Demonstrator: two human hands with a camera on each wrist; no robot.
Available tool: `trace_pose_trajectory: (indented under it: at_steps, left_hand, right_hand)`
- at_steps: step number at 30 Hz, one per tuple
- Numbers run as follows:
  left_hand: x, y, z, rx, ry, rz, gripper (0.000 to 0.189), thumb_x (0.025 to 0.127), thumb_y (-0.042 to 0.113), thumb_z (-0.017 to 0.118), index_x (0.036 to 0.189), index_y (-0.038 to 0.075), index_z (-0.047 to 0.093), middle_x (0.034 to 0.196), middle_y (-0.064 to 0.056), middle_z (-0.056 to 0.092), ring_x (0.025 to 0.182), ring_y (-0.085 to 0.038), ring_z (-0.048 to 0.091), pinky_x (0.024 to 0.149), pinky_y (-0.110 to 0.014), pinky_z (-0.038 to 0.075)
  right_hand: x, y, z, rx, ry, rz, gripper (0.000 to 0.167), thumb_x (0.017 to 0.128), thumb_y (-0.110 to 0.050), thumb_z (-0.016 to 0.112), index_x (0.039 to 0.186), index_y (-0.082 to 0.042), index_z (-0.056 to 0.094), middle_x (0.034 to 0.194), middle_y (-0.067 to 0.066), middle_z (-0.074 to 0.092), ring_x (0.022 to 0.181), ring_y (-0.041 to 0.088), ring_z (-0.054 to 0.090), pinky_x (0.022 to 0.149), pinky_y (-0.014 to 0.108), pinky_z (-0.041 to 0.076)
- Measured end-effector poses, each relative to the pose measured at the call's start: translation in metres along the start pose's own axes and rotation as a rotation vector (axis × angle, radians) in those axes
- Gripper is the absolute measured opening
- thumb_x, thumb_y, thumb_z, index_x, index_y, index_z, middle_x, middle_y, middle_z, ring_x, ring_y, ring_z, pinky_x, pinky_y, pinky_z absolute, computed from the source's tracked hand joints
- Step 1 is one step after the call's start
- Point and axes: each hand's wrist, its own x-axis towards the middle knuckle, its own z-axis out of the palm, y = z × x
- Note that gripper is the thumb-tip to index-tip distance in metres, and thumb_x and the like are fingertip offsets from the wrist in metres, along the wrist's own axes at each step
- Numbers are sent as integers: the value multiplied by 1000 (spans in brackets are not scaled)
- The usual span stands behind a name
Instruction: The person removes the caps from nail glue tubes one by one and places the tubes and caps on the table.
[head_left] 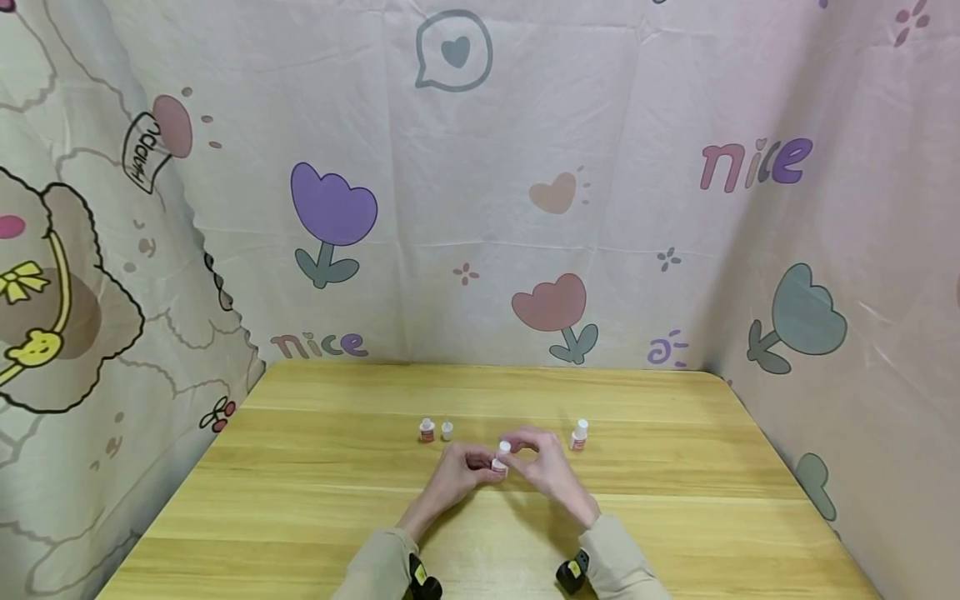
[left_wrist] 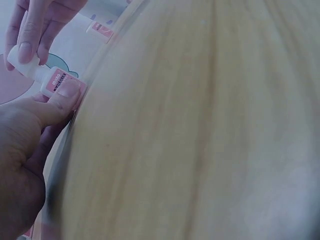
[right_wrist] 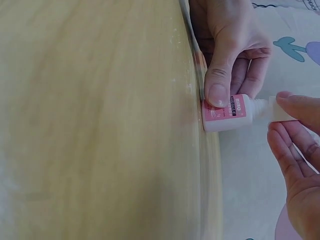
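Note:
Near the middle of the table, my left hand (head_left: 459, 472) grips a small white nail glue bottle (right_wrist: 230, 114) by its pink-labelled body, thumb over the label. The bottle stands upright at the tabletop. From the other side, my right hand (head_left: 546, 463) pinches its white cap (left_wrist: 22, 61) between thumb and fingers. Part of the bottle's white neck (right_wrist: 259, 107) shows between cap and body; I cannot tell whether the cap still touches it. In the left wrist view the label faces the camera, partly covered by the left thumb.
Behind the left hand stand an uncapped bottle (head_left: 427, 432) and, beside it, a white cap (head_left: 447, 432) with a thin stem pointing up. A capped bottle (head_left: 579, 437) stands behind the right hand. Printed cloth (head_left: 465, 167) hangs at the back and sides of the wooden table (head_left: 337, 467).

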Motion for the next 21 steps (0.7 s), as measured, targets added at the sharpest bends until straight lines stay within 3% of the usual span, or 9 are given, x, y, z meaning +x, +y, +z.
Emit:
trace_pose_trajectory:
  at_steps: [12, 21]
  left_hand:
    - [-1, 3, 1, -22, 10, 8, 16, 81, 5, 81, 97, 1, 78, 89, -17, 78, 80, -28, 76, 72, -26, 61]
    - [0, 2, 1, -9, 7, 3, 16, 81, 4, 80, 97, 1, 78, 90, -17, 78, 81, -29, 76, 73, -27, 61]
  right_hand:
    - [-2, -2, -4, 83, 21, -18, 25, 82, 3, 78, 106, 0, 75, 94, 12, 77, 83, 25, 71, 87, 39, 61]
    - [-3, -3, -7, 151, 25, 59, 24, 84, 1, 77, 107, -1, 75, 97, 14, 76, 87, 23, 71, 92, 37, 59]
